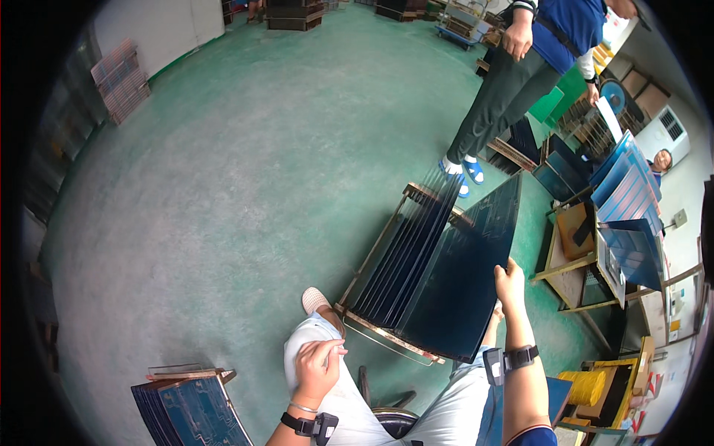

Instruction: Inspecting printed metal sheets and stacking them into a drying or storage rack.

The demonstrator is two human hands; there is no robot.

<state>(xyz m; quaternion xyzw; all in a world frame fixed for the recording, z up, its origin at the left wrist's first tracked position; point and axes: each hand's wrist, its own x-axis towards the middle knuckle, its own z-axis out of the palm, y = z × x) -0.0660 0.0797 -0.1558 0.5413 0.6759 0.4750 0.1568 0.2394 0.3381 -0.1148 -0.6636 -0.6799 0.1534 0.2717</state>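
Labels: small coloured notices (679,306) on the white wall at far right; their print is too small to read.
Panel: a large, flat, dark blue sheet with a glossy face (465,286), at the right end of the rack, leaning outward; whether its lower edge touches the rack cannot be told.
Right hand: the seated person's right hand (510,286) grips the sheet's outer edge, fingers closed round it.
Left hand: the left hand (318,369) hangs over a pale trouser leg (297,342), fingers loosely curled; whether anything lies inside cannot be told.
Rack: a low, brown-edged frame with a thin wire loop at its near end (387,334); thin dark upright sheets (401,264) stand inside in close parallel rows.
Lower left: a second rack of blue sheets (199,410), the outermost face traced with fine, pale lines.
Right side: a coil of bright yellow cord (582,387); a wooden-framed table (567,265) beyond.
Background: a co-worker in a blue top and dark trousers (502,89) stands beyond the rack on the scuffed green floor (223,186).
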